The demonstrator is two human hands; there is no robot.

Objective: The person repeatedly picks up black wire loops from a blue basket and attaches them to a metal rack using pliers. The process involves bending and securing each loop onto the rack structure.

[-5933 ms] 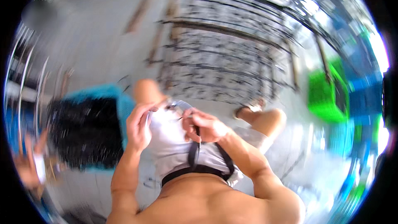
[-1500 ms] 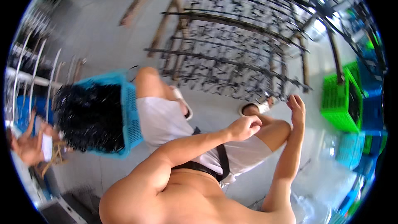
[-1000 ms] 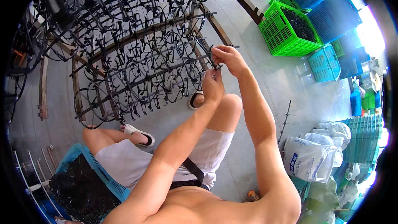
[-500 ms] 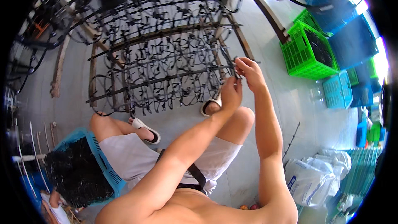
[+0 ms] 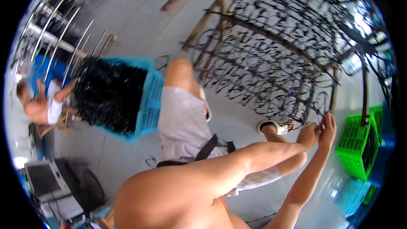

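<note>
Your left hand (image 5: pixel 308 135) and right hand (image 5: pixel 327 130) meet at one corner of the rack (image 5: pixel 272 37); you cannot tell whether either grips anything.

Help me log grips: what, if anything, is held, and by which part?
Can't be told: the left hand and right hand are at the rack, any hold too small to see.

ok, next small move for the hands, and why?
Probably a small fingertip adjustment by the left hand and right hand at the near-right corner of the dark-barred rack hung with thin black loops: both hands are together there, but any held piece cannot be made out.
</note>
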